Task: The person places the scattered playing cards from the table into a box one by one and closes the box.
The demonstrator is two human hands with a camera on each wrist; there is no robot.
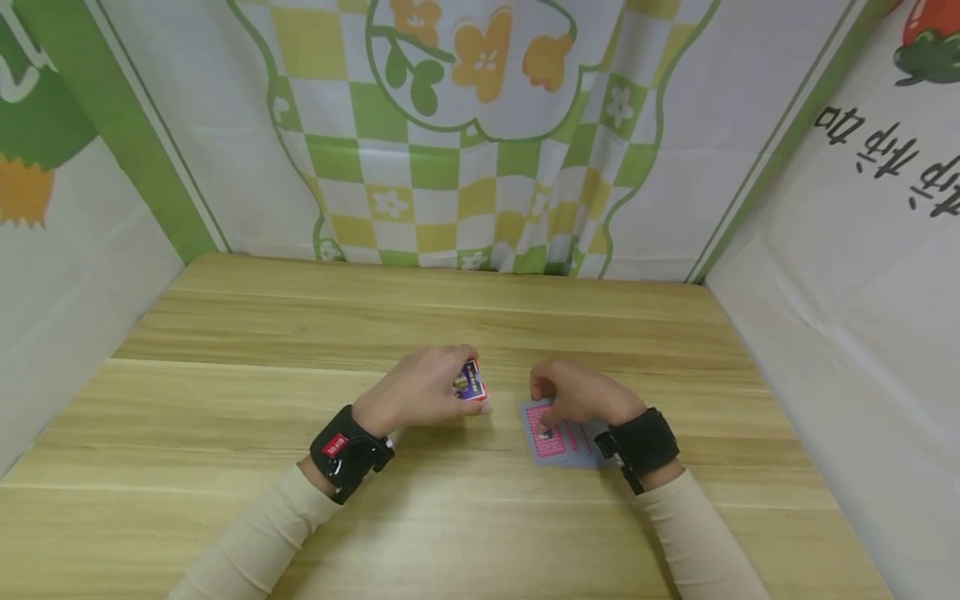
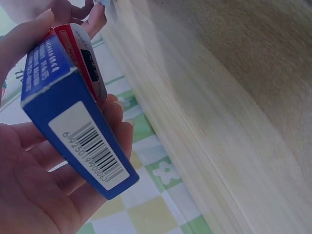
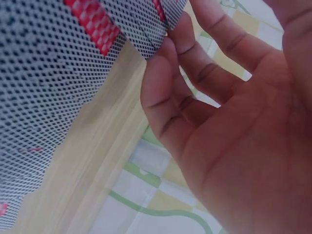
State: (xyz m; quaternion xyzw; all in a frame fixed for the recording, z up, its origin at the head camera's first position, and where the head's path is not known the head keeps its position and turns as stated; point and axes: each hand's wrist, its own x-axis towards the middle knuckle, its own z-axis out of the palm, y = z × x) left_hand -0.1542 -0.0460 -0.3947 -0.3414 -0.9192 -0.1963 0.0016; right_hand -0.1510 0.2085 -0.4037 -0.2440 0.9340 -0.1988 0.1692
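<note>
My left hand (image 1: 420, 387) grips a small playing-card box (image 1: 470, 382) between thumb and fingers, above the table left of the cards. In the left wrist view the box (image 2: 73, 122) shows a blue side with a white barcode label (image 2: 89, 145) and a red part at its upper edge. My right hand (image 1: 588, 392) pinches the edge of playing cards (image 1: 546, 442) with red-patterned backs and pale borders. The cards are spread out beneath that hand, which partly covers them. Close up in the right wrist view, the curled fingers (image 3: 158, 83) meet the corner of a card (image 3: 141, 29).
A wood-grain table (image 1: 225, 417) lies under both hands. Behind it hangs a green, yellow and white checked curtain (image 1: 480, 183). White printed cloth walls (image 1: 847, 333) border the table at left and right. Both wrists wear black bands (image 1: 648, 442).
</note>
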